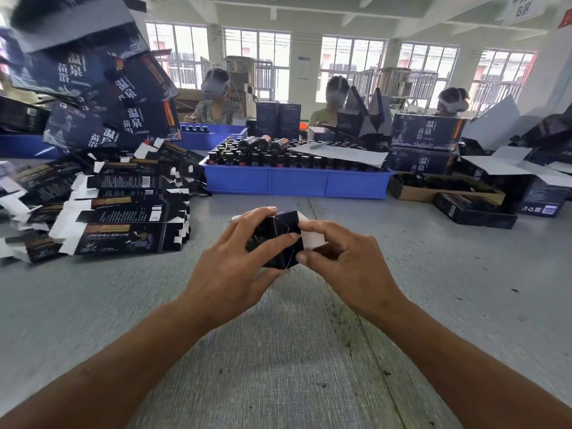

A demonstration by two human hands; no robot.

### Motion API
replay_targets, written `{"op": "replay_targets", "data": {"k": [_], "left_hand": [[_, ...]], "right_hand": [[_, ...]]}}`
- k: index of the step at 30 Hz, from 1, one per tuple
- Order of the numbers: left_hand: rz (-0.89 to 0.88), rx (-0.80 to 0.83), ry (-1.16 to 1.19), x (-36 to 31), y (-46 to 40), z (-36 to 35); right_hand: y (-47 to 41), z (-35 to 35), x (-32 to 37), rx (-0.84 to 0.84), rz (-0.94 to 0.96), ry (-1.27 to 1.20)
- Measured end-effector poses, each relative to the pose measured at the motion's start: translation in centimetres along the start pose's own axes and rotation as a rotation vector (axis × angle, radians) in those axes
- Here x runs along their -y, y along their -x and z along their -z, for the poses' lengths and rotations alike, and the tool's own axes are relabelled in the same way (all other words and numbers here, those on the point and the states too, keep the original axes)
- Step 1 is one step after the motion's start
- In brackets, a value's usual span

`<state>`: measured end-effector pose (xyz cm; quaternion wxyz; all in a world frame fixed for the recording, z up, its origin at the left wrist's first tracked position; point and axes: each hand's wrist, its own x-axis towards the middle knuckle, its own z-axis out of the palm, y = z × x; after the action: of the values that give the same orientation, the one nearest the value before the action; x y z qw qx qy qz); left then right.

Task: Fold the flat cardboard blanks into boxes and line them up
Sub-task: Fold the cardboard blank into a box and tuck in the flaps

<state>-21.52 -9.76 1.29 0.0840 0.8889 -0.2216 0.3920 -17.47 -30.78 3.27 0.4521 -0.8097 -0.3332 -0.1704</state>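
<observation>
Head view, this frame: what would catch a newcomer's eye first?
Dead centre, the left hand and right hand grip a small dark box over the grey table. Flat blanks sprawl at left; behind the hands sits a blue tray packed with dark bottles.

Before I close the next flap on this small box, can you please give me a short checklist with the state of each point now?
1. Left hand grips the dark box: ok.
2. Right hand holds the white flap: ok.
3. Flap already tucked in: not ok, it sticks out.
4. Opposite end closed: cannot tell, hidden.
5. Flat blanks in a pile at the left for later: ok.
</observation>
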Motion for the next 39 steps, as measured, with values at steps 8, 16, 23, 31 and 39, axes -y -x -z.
{"op": "replay_targets", "data": {"k": [8,16,23,31,39], "left_hand": [[0.070,-0.030,-0.015,-0.6,-0.1,0.0],[0.095,-0.077,0.057,-0.9,0.1,0.0],[0.136,-0.081,0.130,-1.9,0.0,-0.1],[0.118,-0.070,0.142,-1.9,0.0,-0.4],[0.118,-0.076,0.157,-2.3,-0.2,-0.3]], "right_hand": [[-0.3,0.2,0.3,0.014,-0.074,-0.161],[-0.5,0.1,0.7,0.014,-0.091,-0.222],[-0.7,0.0,0.3,-0.002,-0.196,-0.264],[-0.6,0.0,0.3,-0.052,-0.168,-0.259],[-0.2,-0.5,0.9,-0.162,-0.124,-0.067]]}}
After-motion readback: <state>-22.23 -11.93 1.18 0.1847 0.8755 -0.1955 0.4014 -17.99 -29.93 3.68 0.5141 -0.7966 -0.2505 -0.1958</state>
